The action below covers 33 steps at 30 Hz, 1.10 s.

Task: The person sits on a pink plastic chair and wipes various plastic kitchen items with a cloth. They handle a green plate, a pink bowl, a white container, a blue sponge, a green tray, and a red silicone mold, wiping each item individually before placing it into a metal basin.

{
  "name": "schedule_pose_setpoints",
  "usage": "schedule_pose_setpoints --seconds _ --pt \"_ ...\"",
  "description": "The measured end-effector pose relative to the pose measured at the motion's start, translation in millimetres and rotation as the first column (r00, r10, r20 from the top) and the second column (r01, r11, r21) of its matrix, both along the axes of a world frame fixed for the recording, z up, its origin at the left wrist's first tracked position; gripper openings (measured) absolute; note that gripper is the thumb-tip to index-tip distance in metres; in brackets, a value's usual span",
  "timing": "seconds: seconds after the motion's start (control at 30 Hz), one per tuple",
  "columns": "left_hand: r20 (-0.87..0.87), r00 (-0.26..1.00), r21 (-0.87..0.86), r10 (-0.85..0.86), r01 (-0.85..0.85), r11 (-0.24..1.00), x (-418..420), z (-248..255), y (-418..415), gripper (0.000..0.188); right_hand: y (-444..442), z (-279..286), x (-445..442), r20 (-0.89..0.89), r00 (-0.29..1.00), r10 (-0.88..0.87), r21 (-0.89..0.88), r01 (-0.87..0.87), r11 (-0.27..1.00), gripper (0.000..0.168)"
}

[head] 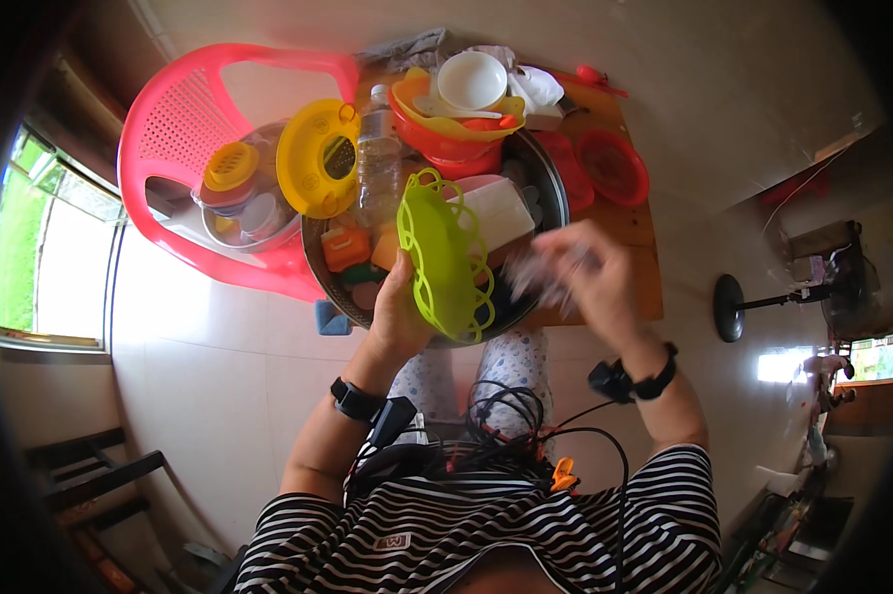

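Observation:
My left hand (400, 318) grips the rim of a lime-green plastic basket (443, 260) with a looped edge, tilted on its side above a large metal basin (561, 182). My right hand (584, 271), blurred, holds a bundle of thin clear or pale items (539, 278) that I cannot identify, right of the basket. In or over the basin are a clear plastic bottle (379, 160), a white box-like item (495, 211), an orange container (345, 247), and red and yellow bowls (446, 141) with a white bowl (472, 80) on top.
A pink plastic armchair (146, 163) at the left holds a bowl of items (231, 241); a yellow ring-shaped lid (298, 160) stands beside it. Red plastic dishes (613, 169) lie on the wooden table (636, 256). Black cables (513, 408) hang at my lap. A fan stands at the right.

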<state>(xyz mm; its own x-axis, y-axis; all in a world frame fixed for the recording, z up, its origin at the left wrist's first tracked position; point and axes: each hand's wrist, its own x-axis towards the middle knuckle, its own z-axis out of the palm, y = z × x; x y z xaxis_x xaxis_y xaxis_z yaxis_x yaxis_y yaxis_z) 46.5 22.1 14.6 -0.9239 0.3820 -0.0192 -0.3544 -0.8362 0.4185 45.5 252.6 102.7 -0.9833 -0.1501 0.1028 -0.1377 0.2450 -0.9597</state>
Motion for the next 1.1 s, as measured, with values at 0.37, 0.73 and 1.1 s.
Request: schedule_pose_setpoints --seconds 0.37,0.73,1.1 --pt "0.031 0.983 -0.02 -0.182 0.182 0.983 2 -10 -5 0.083 215 -141 -213 0.045 0.82 -0.571 0.071 0.568 0.82 0.016" --pt "0.081 0.974 -0.074 -0.211 0.217 0.973 5 -15 -6 0.087 233 -194 -240 -0.359 0.92 -0.159 0.881 0.39 0.267 0.022" --pt "0.075 0.979 -0.069 -0.187 0.192 0.979 5 -11 -7 0.087 246 -147 -247 0.353 0.744 -0.567 -0.172 0.648 0.742 0.02"
